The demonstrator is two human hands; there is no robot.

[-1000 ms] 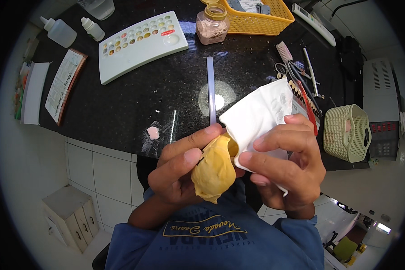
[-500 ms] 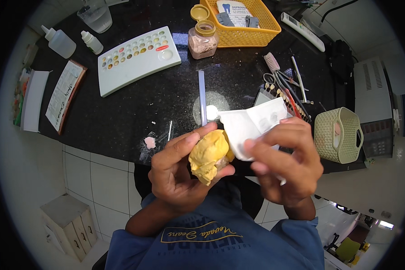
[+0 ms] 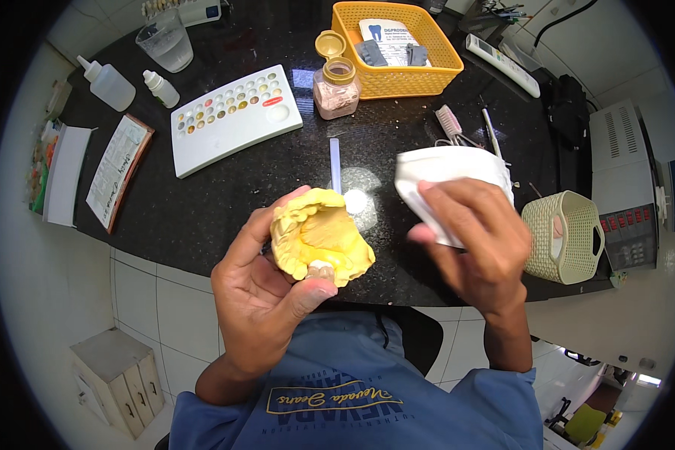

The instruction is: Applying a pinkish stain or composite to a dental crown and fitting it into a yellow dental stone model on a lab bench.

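My left hand (image 3: 251, 315) grips a yellow dental cast (image 3: 326, 232), turned so its hollow, toothed inner side faces up, with a small white-and-tan tooth piece (image 3: 319, 271) beside my thumb. My right hand (image 3: 476, 247) is closed on a folded white tissue (image 3: 450, 165), held apart from the cast over the right of the black counter (image 3: 255, 180). A lilac strip (image 3: 334, 157) lies behind the cast, near a bright round reflection.
Behind are a dotted palette (image 3: 232, 124), a powder jar (image 3: 336, 94), a yellow basket (image 3: 394, 86) and bottles (image 3: 112, 90). Tools (image 3: 489, 120) lie beyond the tissue. At right stand a cream basket (image 3: 547, 247) and an appliance (image 3: 615, 150); a booklet (image 3: 118, 169) is at left.
My left hand has moved left and turned the cast so its inner side shows. My right hand has drawn the tissue away from the cast, to the right.
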